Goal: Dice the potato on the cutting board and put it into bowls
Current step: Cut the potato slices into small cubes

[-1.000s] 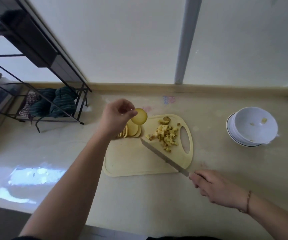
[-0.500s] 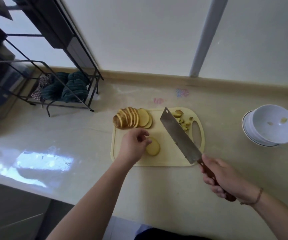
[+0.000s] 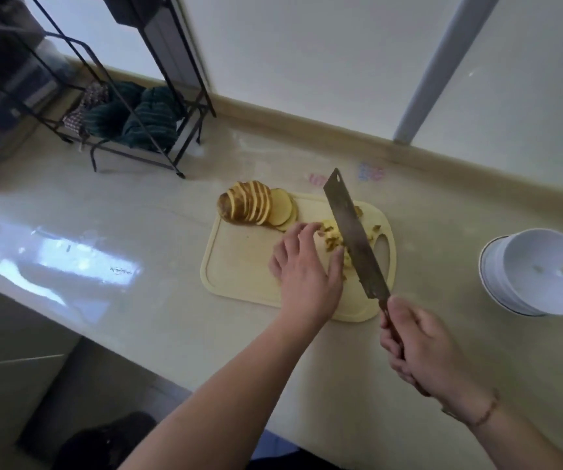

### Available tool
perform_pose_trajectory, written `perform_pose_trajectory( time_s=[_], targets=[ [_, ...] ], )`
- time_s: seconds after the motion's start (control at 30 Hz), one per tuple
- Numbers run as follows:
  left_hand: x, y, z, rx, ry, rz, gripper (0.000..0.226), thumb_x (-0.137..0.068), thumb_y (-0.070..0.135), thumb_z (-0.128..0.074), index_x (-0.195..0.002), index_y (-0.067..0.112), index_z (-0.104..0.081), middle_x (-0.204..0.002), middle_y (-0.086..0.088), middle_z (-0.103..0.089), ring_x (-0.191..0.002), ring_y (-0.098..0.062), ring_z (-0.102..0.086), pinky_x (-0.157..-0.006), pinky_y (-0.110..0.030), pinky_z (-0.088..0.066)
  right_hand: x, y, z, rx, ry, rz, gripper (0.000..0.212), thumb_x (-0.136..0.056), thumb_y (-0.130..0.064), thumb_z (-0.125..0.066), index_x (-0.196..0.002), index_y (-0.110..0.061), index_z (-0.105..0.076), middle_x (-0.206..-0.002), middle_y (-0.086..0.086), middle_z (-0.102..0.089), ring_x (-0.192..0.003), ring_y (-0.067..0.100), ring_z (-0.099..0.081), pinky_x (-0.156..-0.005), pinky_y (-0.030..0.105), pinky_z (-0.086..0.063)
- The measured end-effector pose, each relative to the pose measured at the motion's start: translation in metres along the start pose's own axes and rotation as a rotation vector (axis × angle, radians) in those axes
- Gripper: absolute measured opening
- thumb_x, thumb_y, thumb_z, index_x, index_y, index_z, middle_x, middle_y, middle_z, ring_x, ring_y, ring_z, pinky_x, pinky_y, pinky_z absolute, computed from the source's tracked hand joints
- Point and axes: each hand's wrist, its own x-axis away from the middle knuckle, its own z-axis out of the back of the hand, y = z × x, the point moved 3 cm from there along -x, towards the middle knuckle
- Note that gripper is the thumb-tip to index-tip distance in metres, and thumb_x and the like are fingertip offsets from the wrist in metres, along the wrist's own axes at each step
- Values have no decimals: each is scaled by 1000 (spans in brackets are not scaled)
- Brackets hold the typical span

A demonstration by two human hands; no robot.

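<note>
Pale yellow cutting board [image 3: 239, 273] on a glossy cream counter [image 3: 137, 232], taken as the landmark. At the board's far left corner, a fanned row of potato slices [image 3: 256, 206], brown-skinned at the rims, yellow on the cut faces, partly overhanging the board's edge. Near the board's right end, just beside the handle hole, a small heap of diced potato [image 3: 332, 239] with bits of skin.

Left hand [image 3: 304, 266] laid over the board's middle, fingers spread and loosely bent, fingertips at the dice; whether touching, cannot tell. Right hand [image 3: 419, 351] off the board's near right corner, wrapped round the handle of a cleaver [image 3: 351, 232], blade slanting across the heap.

Right of the board, well apart, stacked white bowls [image 3: 541, 276] with a few scraps inside. Beyond the board's far left, a black wire rack [image 3: 131, 106] holding dark cloths. Bare board surface at its near left.
</note>
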Motion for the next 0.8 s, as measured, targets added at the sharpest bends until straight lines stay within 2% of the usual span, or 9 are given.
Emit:
perform_pose_trajectory(
  time_s=[0.07,0.17,0.33,0.37,0.5,0.6,0.8],
  targets=[
    [-4,12,-14,-6,64,43,61,-96,60,-37,-146,26,-36,-151,3,-27,-139,-17,-20,-111,-41,-15,-5,-6,2,-24,8,11,54,-86,-55,-44,-83,-1,-44,-60,10,-35,-40,14,-26,-37,19,-23],
    [-11,19,-31,-49,101,97,64,-95,63,-28,-148,26,-32,-152,1,-26,-139,-19,-20,-109,-45,-15,-12,-7,9,-43,-5,12,58,-93,-61,-44,-81,-4,-45,-58,9,-35,-40,15,-27,-39,22,-24],
    [-10,17,-43,-125,107,128,55,-96,52,-39,-145,29,-33,-151,2,-27,-139,-22,-22,-111,-48,-17,-15,-5,21,-77,-57,-7,54,-92,-59,-43,-80,-7,-47,-58,10,-37,-39,16,-29,-39,23,-25],
    [-10,16,-43,-133,113,124,52,-96,48,-41,-145,29,-35,-151,2,-27,-139,-22,-22,-111,-47,-18,-16,-5,22,-93,-66,-3,56,-92,-64,-44,-78,-9,-49,-57,9,-37,-39,16,-29,-39,22,-26],
    [-5,17,-42,-23,232,83,44,-97,39,-42,-139,28,-44,-145,4,-35,-136,-19,-30,-107,-35,-17,-20,-7,28,-159,-90,9,66,-65,-84,-57,-70,-19,-53,-56,6,-38,-36,15,-30,-38,19,-28],
    [4,24,-43,8,274,8,43,-99,46,-41,-138,26,-43,-142,3,-38,-133,-19,-33,-106,-34,-18,-27,-10,32,-232,-100,16,68,-59,-87,-61,-71,-20,-53,-56,6,-38,-35,15,-31,-38,19,-30],
    [9,25,-49,-85,228,-51,54,-97,59,-41,-139,24,-41,-143,0,-38,-132,-21,-33,-107,-38,-19,-30,-17,32,-305,-126,27,75,-58,-86,-64,-76,-14,-52,-55,6,-39,-35,14,-31,-38,19,-31]
  ],
)
